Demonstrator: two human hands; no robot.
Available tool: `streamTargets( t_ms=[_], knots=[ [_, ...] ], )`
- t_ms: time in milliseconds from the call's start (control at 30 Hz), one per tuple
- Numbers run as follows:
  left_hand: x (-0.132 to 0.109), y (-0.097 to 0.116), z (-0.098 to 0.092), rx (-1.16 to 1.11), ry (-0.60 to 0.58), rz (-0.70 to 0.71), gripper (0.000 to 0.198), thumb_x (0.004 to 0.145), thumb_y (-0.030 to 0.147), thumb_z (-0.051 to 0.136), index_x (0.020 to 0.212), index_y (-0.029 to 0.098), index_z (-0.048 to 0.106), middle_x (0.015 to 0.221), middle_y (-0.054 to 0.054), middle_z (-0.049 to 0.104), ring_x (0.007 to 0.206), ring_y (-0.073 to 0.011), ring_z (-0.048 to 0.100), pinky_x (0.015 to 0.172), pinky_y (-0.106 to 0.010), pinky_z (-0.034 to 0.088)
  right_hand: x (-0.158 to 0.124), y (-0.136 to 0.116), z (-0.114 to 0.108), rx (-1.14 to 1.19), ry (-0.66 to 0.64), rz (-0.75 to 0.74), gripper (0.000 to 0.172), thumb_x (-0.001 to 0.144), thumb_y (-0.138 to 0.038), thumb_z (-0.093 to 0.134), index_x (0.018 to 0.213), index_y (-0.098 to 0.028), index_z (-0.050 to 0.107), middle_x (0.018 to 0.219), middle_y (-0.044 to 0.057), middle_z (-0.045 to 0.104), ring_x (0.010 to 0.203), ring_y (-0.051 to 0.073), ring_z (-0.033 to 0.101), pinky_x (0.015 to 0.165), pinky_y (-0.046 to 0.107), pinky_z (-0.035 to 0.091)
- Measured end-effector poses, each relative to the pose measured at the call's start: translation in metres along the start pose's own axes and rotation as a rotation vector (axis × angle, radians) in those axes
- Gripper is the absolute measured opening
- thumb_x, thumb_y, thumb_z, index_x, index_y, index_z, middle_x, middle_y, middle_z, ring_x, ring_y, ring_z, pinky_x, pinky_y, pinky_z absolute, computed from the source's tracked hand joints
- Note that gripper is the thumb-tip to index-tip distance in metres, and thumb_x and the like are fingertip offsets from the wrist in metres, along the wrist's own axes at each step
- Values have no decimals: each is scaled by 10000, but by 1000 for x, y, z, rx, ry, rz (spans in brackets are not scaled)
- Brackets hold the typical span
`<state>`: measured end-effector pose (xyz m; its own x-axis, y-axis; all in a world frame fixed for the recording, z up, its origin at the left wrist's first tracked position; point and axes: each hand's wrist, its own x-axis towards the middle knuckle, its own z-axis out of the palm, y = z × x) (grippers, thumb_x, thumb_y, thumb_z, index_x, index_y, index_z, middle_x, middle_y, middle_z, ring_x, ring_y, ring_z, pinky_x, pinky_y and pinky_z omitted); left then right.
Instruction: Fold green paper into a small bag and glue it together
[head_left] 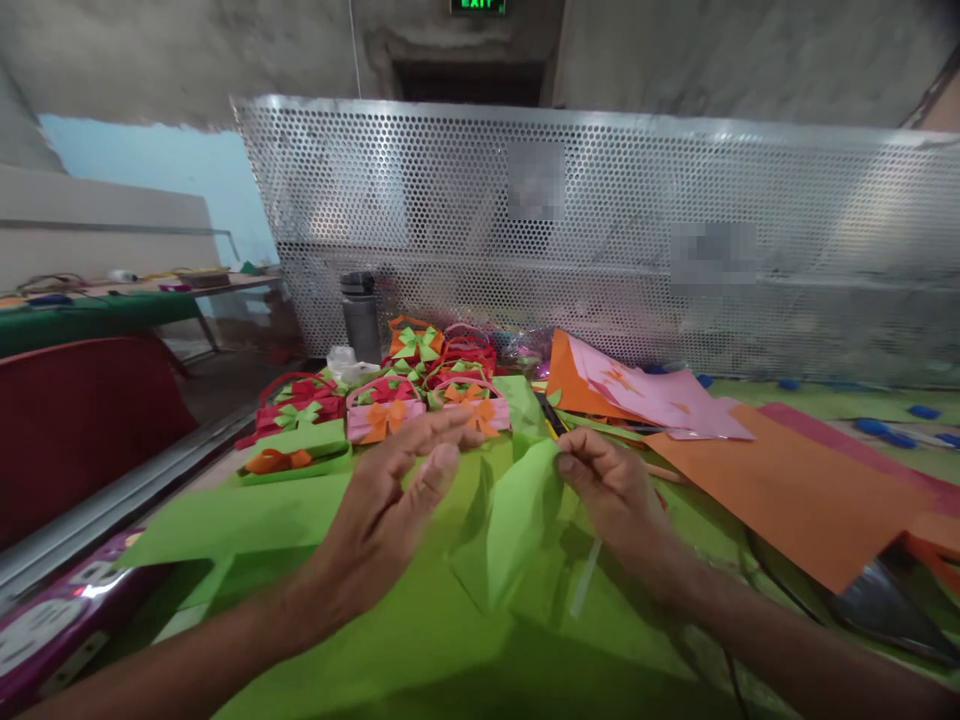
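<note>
Green paper [517, 510], folded and creased, is held up near the lower middle of the frame, just over more green sheets [247, 520] spread on the surface [817, 400]. Its top edge is pinched by the fingers [577, 455] of the right hand [615, 495]. The left hand [390, 490] is spread flat and released beside it, nothing grasped. Little paper baskets [382, 412] are lined up behind, and an orange sheet [787, 480] is laid out at right.

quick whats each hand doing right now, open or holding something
Left hand: open, fingers straight, beside the green paper, gripping nothing.
Right hand: closed, pinching the green paper at its upper edge.
</note>
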<state>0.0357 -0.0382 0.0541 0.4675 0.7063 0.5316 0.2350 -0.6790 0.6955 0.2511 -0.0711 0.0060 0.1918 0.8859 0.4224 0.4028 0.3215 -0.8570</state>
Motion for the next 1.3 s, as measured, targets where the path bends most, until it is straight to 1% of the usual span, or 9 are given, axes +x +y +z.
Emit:
streamTargets(
  t_ms=[267, 400, 500, 600, 733, 1000, 1133, 1233, 1300],
  knots=[
    [-1, -14, 14, -317, -253, -146, 263, 833, 284, 554, 1084, 204, 561, 1027, -42, 654, 937, -181, 611, 793, -285, 484, 1, 2, 4, 59, -55, 92, 195, 831, -345, 466, 724, -183, 487, 563, -63, 346, 475, 82, 253, 429, 209, 227],
    [0, -15, 20, -438, -323, -274, 122, 747, 242, 633, 828, 154, 616, 766, -11, 656, 695, -130, 604, 621, -220, 474, 0, -2, 7, 53, -76, 103, 214, 828, -357, 477, 708, -182, 502, 536, -67, 364, 454, 77, 267, 414, 204, 233],
    [-2, -12, 24, -383, -321, -329, 75, 697, 200, 641, 678, 150, 589, 584, 45, 561, 518, -73, 490, 485, -172, 388, -1, -3, 10, 47, -90, 83, 209, 812, -354, 510, 706, -179, 551, 557, -48, 460, 495, 96, 395, 471, 220, 336],
    [-7, -9, 26, -363, -340, -309, 72, 698, 194, 621, 659, 145, 585, 586, 31, 562, 531, -80, 484, 500, -185, 388, -3, -3, 11, 59, -101, 52, 200, 823, -342, 511, 862, -174, 613, 747, 10, 626, 702, 148, 568, 655, 281, 447],
    [-12, -8, 30, -384, -294, -307, 116, 736, 235, 586, 670, 145, 557, 603, 1, 585, 563, -107, 519, 539, -223, 424, -5, -2, 11, 84, -99, 2, 310, 875, -364, 458, 1096, -166, 546, 1012, 80, 649, 951, 176, 589, 832, 348, 448],
    [-13, -5, 33, -246, -338, -213, 209, 705, 231, 647, 905, 173, 630, 805, -12, 655, 707, -139, 572, 627, -240, 463, -9, -2, 14, 9, -163, -26, 291, 904, -332, 415, 1120, -157, 502, 1028, 93, 629, 960, 172, 587, 832, 345, 452],
    [-18, 1, 38, -97, -340, -129, 247, 637, 160, 701, 881, 179, 665, 737, 10, 663, 657, -123, 572, 643, -227, 441, -14, 0, 16, -47, -184, -58, 304, 916, -331, 389, 1167, -178, 470, 1122, 97, 582, 1044, 176, 543, 898, 363, 413],
    [-23, 0, 44, -50, -322, -10, 76, 694, 109, 631, 741, 165, 653, 634, 29, 624, 581, -93, 552, 593, -202, 404, -18, 0, 17, -102, -188, -98, 317, 911, -322, 406, 1199, -196, 442, 1136, 89, 577, 1073, 184, 526, 922, 373, 395],
    [-23, -1, 45, -11, -290, 24, 123, 728, 75, 560, 653, 160, 608, 577, 43, 580, 535, -75, 514, 547, -187, 375, -20, -2, 17, -128, -181, -131, 321, 907, -323, 413, 1205, -208, 434, 1146, 82, 573, 1084, 187, 518, 932, 373, 387]
  ],
)
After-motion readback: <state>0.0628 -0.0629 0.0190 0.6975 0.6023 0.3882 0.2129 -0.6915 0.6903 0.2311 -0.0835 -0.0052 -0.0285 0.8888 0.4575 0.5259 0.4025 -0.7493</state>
